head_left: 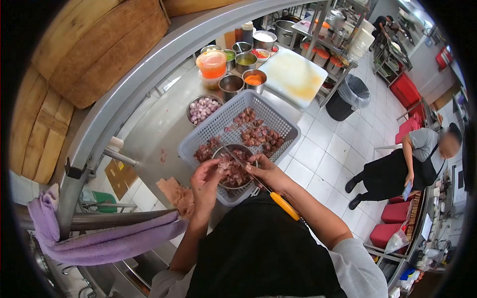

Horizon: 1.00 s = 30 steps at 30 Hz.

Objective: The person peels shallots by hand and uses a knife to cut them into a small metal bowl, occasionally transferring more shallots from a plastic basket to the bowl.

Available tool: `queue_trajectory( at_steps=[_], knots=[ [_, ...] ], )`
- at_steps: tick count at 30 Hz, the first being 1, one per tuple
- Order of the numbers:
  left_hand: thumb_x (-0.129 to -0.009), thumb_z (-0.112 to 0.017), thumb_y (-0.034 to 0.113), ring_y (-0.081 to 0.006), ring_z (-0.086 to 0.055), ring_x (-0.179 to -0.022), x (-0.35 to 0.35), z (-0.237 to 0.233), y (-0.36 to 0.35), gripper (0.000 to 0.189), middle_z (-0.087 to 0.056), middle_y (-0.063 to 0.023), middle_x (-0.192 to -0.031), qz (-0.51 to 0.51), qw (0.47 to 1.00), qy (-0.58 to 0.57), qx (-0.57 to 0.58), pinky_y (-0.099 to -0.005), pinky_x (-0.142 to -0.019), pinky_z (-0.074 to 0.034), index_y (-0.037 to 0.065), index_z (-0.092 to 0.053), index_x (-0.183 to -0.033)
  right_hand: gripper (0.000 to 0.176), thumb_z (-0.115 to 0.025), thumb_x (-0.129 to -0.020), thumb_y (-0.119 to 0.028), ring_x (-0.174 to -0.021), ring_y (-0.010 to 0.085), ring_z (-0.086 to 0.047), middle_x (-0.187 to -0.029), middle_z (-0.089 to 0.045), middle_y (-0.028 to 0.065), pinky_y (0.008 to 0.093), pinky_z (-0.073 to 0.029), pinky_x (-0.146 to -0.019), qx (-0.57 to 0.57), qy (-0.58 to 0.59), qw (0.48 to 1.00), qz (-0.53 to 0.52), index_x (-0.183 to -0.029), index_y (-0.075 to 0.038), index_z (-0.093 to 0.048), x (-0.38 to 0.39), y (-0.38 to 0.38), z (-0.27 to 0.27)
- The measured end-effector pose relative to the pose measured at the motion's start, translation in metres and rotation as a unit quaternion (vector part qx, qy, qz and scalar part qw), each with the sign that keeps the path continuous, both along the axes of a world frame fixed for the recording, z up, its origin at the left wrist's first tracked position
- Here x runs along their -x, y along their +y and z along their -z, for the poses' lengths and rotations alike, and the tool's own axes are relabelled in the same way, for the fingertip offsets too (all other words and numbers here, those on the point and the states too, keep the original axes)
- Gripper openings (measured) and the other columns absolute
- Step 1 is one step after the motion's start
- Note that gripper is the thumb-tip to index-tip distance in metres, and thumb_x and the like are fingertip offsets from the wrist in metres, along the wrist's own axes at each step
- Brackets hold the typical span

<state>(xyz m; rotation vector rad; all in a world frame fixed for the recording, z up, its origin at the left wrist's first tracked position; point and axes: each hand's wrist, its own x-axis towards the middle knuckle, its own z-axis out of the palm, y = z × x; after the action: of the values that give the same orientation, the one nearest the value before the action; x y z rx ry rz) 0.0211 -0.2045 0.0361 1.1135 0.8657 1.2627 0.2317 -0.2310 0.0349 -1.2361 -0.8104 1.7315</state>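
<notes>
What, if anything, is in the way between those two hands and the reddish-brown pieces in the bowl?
Nothing visible shuts them off: the left hand and right hand are at the open top of the bowl, right by the reddish-brown pieces. Only a slim yellow-handled tool crosses over part of them.

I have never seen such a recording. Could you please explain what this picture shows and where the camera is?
No machine here: a person's bare left hand and right hand, filmed by a camera worn on the head, looking forward and down. On the metal table stands a grey basket holding dark pieces that look like meat. Inside it is a metal bowl with more pieces; the left hand seems to touch them. The right hand seems to hold a long, yellow-handled tool; its kind is unclear. Farther away are purple onions and a white cutting board.
</notes>
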Motion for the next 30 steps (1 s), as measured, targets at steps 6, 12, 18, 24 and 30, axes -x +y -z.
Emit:
queue_trajectory(
  at_steps=[6, 12, 18, 24, 30],
  knots=[
    [-0.098, -0.055, 0.003, -0.0224, -0.066, -0.098, 0.003, 0.011, 0.008, 0.031, -0.065, -0.0137, -0.116, 0.063, 0.984, -0.122, 0.111, -0.0353, -0.081, -0.056, -0.005, -0.056, -0.127, 0.027, -0.065, -0.096, -0.028, -0.056, 0.0080, -0.049, -0.076, -0.054, -0.0007, 0.0218, -0.038, -0.049, -0.024, 0.032, 0.998, -0.052, -0.113, -0.009, -0.055, -0.008, -0.001, 0.002],
    [-0.097, -0.057, 0.003, -0.0174, -0.063, -0.097, 0.004, 0.020, 0.007, 0.033, -0.064, -0.0104, -0.116, 0.098, 0.985, -0.064, 0.127, -0.0316, -0.080, -0.052, -0.002, -0.055, -0.129, 0.051, -0.066, -0.095, -0.021, -0.077, 0.0074, -0.051, -0.088, -0.058, -0.0008, 0.0237, -0.042, -0.064, -0.071, 0.034, 0.995, -0.066, -0.142, -0.015, -0.047, -0.002, -0.007, -0.004],
    [-0.093, -0.056, -0.004, -0.0190, -0.064, -0.100, -0.002, 0.004, 0.004, 0.029, -0.064, -0.0123, -0.115, 0.093, 0.986, -0.088, 0.108, -0.0314, -0.082, -0.054, -0.003, -0.055, -0.122, 0.053, -0.067, -0.095, -0.020, -0.082, 0.0079, -0.050, -0.089, -0.056, -0.0009, 0.0233, -0.043, -0.073, -0.166, -0.025, 0.980, -0.107, -0.143, -0.011, -0.045, 0.004, -0.008, -0.029],
    [-0.092, -0.055, -0.005, -0.0220, -0.064, -0.100, -0.003, -0.003, -0.001, 0.035, -0.064, -0.0140, -0.115, 0.097, 0.981, -0.108, 0.127, -0.0330, -0.080, -0.053, -0.005, -0.054, -0.127, 0.049, -0.066, -0.095, -0.016, -0.082, 0.0090, -0.055, -0.087, -0.059, -0.0004, 0.0245, -0.046, -0.077, -0.194, 0.027, 0.975, -0.107, -0.140, -0.010, -0.046, 0.010, -0.006, -0.037],
    [-0.093, -0.057, -0.003, -0.0176, -0.064, -0.094, -0.002, -0.012, -0.001, 0.029, -0.065, -0.0120, -0.111, 0.129, 0.981, -0.109, 0.097, -0.0306, -0.075, -0.053, -0.003, -0.055, -0.122, 0.036, -0.062, -0.099, -0.023, -0.074, 0.0038, -0.054, -0.086, -0.061, -0.0011, 0.0203, -0.042, -0.064, -0.098, 0.053, 0.988, -0.109, -0.132, -0.010, -0.056, -0.003, -0.003, -0.034]
  ],
)
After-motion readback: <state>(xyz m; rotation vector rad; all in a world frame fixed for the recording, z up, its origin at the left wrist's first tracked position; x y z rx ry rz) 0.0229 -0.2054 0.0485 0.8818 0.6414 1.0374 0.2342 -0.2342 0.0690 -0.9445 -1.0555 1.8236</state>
